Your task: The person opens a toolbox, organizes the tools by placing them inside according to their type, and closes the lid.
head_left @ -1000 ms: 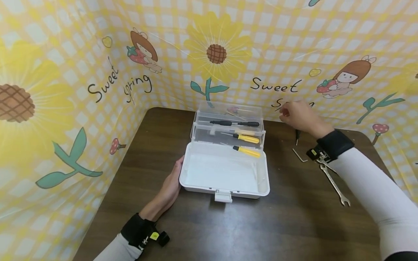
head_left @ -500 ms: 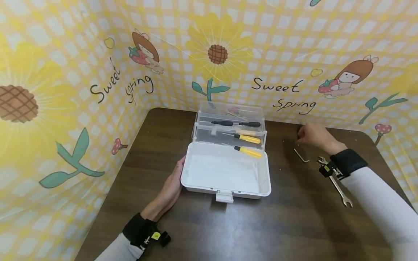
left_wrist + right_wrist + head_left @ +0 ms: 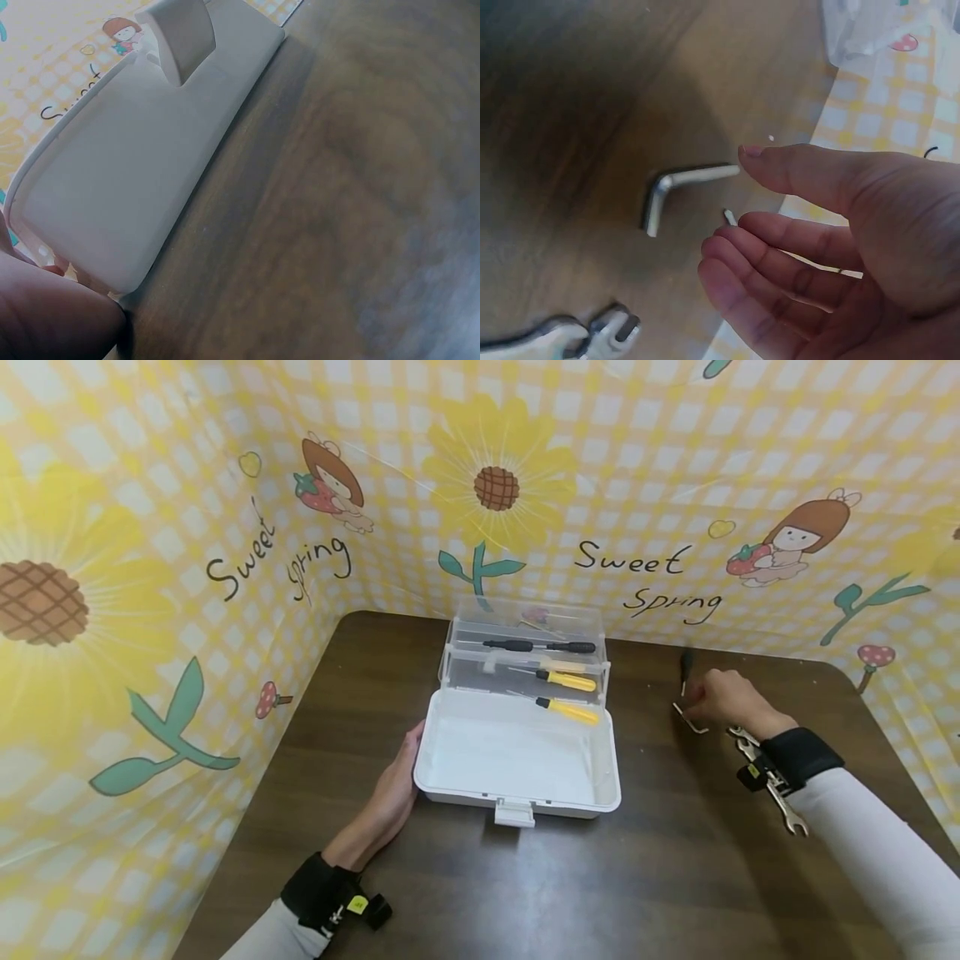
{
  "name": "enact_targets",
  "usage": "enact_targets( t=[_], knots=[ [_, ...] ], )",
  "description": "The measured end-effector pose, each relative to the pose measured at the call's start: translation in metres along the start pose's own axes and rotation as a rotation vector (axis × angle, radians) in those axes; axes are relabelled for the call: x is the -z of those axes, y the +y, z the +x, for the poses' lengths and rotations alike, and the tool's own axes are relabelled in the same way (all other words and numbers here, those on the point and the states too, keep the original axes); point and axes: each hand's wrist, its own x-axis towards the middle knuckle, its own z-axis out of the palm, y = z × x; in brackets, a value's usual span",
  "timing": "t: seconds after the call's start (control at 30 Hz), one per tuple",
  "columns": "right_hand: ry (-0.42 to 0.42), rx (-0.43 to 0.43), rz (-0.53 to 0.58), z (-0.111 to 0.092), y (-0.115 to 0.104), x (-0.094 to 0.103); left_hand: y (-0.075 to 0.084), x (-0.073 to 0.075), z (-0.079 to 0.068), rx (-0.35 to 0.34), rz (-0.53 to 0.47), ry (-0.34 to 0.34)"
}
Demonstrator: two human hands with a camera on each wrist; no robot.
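- Hex key (image 3: 686, 717) lies on the table (image 3: 585, 893), right of centre in the frame, its short bent end pointing toward the lower right.
- Right hand (image 3: 727, 700) is hanging just over it, holding nothing. On the wrist cam there's a clear gap between thumb and fingers, all loosely curved. Thumb tip is right by the key's end; can't really tell from this angle if they touch.
- Left hand (image 3: 393, 789) is laid fairly straight along the outer left wall of the white box (image 3: 510, 747) mid-frame, touching it rather than gripping.
- Box is open, latch (image 3: 514, 814) sticking out at the front edge. Clear trays (image 3: 472, 675) stand behind it: two yellow-handled screwdrivers (image 3: 573, 710) in the lower part, black-handled tools (image 3: 510, 645) further up.
- Black-handled screwdriver (image 3: 686, 664) sits on the table just above the key.
- Metal wrenches (image 3: 793, 821) are lower right of the key, partly hidden by the wrist camera (image 3: 752, 775).
- Yellow checked cloth (image 3: 637, 443) with sunflowers covers the background.
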Motion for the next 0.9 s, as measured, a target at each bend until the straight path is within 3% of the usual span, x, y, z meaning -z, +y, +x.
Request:
enact_targets(
  t=[0.23,0.7,0.9],
  knots=[
    [-0.01,-0.015,0.032,0.0,-0.002,-0.012,0.001,0.001,0.0,0.011,0.004,-0.005],
    [0.104,-0.034,0.002,0.004,0.001,-0.026,0.0,0.001,0.0,-0.011,-0.009,-0.016],
    [0.114,-0.014,-0.004,0.005,0.0,-0.028,-0.001,0.001,0.0,-0.02,-0.013,-0.022]
  ],
)
